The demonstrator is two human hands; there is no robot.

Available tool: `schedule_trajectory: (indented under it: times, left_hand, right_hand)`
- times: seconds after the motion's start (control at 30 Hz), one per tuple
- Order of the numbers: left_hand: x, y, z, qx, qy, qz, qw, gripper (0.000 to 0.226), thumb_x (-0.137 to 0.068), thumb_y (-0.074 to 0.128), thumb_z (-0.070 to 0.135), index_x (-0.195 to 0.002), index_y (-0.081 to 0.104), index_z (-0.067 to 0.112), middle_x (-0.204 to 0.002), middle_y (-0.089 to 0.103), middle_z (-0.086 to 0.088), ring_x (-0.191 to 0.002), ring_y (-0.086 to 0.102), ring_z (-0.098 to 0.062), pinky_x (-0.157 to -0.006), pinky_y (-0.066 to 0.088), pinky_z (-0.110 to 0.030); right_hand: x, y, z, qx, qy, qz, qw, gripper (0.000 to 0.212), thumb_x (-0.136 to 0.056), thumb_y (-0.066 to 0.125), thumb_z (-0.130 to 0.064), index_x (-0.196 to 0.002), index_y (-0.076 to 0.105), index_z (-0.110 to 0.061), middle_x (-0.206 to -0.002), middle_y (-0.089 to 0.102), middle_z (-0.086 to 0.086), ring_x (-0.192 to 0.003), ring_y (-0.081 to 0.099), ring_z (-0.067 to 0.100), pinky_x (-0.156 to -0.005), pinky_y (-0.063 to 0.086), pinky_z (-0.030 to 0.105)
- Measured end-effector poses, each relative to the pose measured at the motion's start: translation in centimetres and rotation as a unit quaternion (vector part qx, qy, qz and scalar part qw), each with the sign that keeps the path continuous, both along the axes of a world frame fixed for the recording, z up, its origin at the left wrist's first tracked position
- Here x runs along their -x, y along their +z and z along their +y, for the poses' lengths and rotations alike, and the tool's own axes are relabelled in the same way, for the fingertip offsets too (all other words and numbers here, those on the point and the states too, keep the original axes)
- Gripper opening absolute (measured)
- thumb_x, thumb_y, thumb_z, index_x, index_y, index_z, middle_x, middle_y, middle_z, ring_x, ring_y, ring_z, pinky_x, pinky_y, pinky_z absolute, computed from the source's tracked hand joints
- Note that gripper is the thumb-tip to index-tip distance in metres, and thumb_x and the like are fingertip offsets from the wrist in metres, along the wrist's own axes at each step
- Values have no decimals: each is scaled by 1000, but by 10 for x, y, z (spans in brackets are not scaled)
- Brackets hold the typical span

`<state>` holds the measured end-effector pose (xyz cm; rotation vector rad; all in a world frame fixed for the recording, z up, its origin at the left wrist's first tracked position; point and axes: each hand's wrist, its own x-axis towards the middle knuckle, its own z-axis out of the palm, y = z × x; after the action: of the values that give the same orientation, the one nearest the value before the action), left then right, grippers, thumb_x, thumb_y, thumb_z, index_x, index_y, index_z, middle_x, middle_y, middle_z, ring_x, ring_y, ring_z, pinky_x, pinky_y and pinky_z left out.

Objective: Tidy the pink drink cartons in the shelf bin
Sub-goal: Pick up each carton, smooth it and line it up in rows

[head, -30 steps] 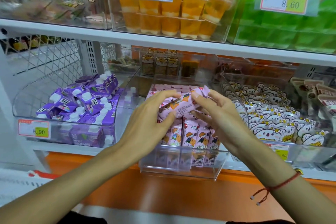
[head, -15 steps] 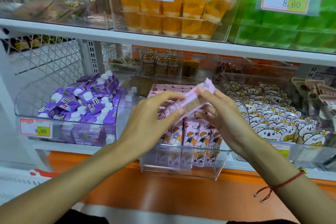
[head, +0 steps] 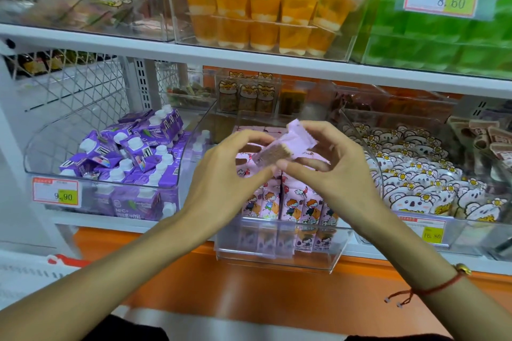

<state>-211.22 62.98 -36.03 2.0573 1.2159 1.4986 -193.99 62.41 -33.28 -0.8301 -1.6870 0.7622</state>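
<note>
**Both hands hold one pink carton above the bin**

Head view: at the centre of the frame, the left hand [head: 221, 171] and the right hand [head: 332, 174] pinch a single pink carton [head: 288, 144] between their fingertips, tilted, one from each end. It is lifted just above the clear bin [head: 277, 257], lower centre, where the other pink cartons [head: 288, 205] stand upright in rows. Purple cartons [head: 133, 152] fill the bin at middle left. A red string bracelet [head: 432, 288] circles the right wrist, lower right.
</note>
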Motion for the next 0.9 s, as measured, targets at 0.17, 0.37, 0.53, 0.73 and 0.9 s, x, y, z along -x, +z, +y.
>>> schedule_trajectory:
  times: [0.17, 0.37, 0.53, 0.73, 0.9]
  left_hand:
    - [-1, 2, -2, -40, -2, -15, 999, 37, -81, 75, 16, -110, 60, 34, -109, 65, 18, -106, 60, 2, -89, 50, -18]
    - [-3, 8, -5, 49, -63, -84, 993, 43, -86, 68, 25, -125, 51, 30, -113, 65, 17, -108, 61, 1, -87, 50, -16]
    - [-4, 20, -5, 193, -95, -201, 956, 39, -86, 66, 26, -124, 57, 25, -95, 76, 3, -82, 71, -6, -77, 57, -21]
    - [-4, 22, -4, 382, -166, -313, 854, 25, -80, 69, 33, -100, 71, 17, -82, 76, 0, -70, 73, -12, -61, 57, -18]
    - [-2, 21, 0, 396, -169, -306, 849, 27, -81, 69, 32, -104, 71, 18, -94, 76, -5, -76, 73, -14, -64, 58, -20]
  right_hand:
    - [5, 3, -5, -69, -10, -35, 997, 42, -77, 77, -10, -108, 61, -32, -104, 64, -28, -105, 60, -1, -81, 51, 14]
    - [0, 5, -2, -32, -13, -7, 999, 41, -87, 66, -11, -124, 58, -27, -111, 67, -13, -100, 63, 2, -77, 51, 14]
    - [-4, 5, 3, 45, -17, -2, 999, 27, -91, 62, -15, -116, 67, -23, -106, 71, -4, -93, 67, 7, -80, 54, 20]
    - [-3, -2, 10, 163, -26, 52, 985, 17, -86, 65, -30, -98, 73, -20, -96, 72, 3, -75, 64, 14, -68, 58, 26]
    - [-4, -4, 12, 177, -27, 48, 983, 26, -85, 66, -32, -105, 70, -16, -105, 70, 12, -81, 64, 21, -75, 57, 31]
